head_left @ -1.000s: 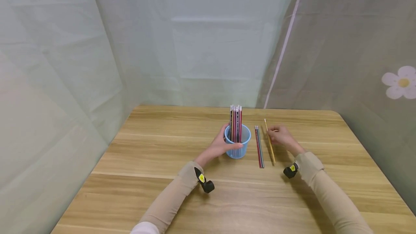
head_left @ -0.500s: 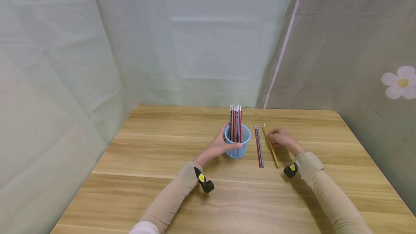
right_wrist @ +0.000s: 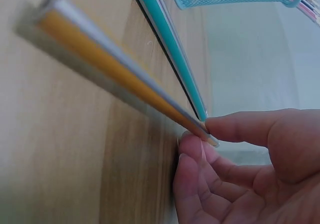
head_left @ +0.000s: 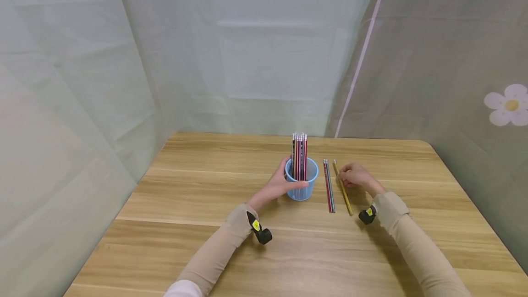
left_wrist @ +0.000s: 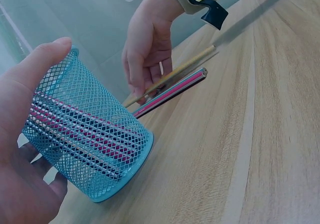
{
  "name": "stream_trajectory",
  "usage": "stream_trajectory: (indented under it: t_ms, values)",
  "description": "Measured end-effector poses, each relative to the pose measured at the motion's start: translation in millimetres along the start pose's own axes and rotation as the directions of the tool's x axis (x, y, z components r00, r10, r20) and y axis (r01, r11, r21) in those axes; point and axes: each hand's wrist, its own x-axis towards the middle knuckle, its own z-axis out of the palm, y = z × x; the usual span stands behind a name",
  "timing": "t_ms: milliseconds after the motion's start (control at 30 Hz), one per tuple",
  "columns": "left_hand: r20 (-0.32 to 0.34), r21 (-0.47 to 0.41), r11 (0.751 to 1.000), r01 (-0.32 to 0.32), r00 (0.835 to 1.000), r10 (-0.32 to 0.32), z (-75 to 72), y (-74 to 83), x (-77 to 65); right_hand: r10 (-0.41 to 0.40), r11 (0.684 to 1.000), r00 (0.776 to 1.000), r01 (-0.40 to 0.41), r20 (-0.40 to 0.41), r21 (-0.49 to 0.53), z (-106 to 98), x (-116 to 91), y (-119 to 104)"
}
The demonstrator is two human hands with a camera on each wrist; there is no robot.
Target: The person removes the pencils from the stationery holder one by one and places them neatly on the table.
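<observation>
In the head view my left hand (head_left: 280, 186) grips a light blue mesh pencil cup (head_left: 311, 190), thumb across its near side and fingers behind. Several striped pencils (head_left: 299, 157), red, black and yellow among them, lean at the cup's left side. To the right, my right hand (head_left: 358, 177) pinches a yellow pencil (head_left: 345, 198) between thumb and fingers. The left wrist view shows that yellow pencil (left_wrist: 192, 59) close over the tabletop with its shadow beneath. Beside it lie a red pencil (head_left: 327, 189) and a teal one (head_left: 331, 189), side by side on the table.
The wooden table (head_left: 198, 187) ends at a back edge close behind the cup. Pale cloth walls (head_left: 268, 58) rise behind it and at both sides. A small black camera (head_left: 367, 215) on the right wrist hangs low over the tabletop.
The yellow pencil has shifted toward the front of the table, its far end swinging left toward the red and teal pair. My right hand has dropped slightly. The left hand and cup stay still.
</observation>
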Motion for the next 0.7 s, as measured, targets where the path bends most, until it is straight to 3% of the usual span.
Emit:
stream_trajectory:
  t_ms: [367, 700]
  values:
    - [0.026, -0.039, 0.999, 0.027, 0.999, -0.026, 0.5, 9.7, -4.2, -0.029, 0.998, 0.998, 0.026, -0.058, -0.049, 4, -2, -3]
    - [0.056, -0.045, 0.998, 0.039, 0.998, -0.037, -4.8, 39.6, -19.9, -0.049, 0.997, 0.994, 0.043, -0.097, -0.066, 11, -1, -5]
